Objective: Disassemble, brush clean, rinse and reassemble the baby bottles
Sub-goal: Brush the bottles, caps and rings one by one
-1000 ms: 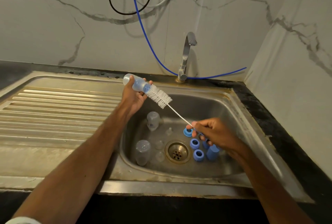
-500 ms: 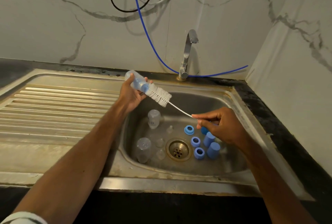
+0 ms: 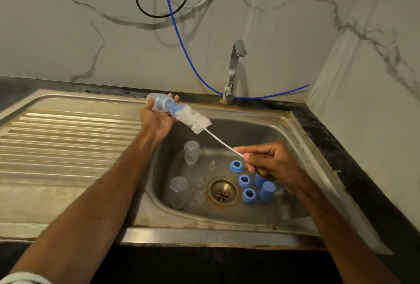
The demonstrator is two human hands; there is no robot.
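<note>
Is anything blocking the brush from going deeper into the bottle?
Nothing visible does. The brush has its tip inside the bottle, which the left hand holds; the right hand pinches the brush handle over the sink.

Two bottles (image 3: 184,170) lie left of the drain (image 3: 223,191), rings (image 3: 244,181) right, in the sink (image 3: 268,215).

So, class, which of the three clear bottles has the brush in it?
The bottle held in the left hand, brush tip inside; the other two sit untouched in the sink.
</note>
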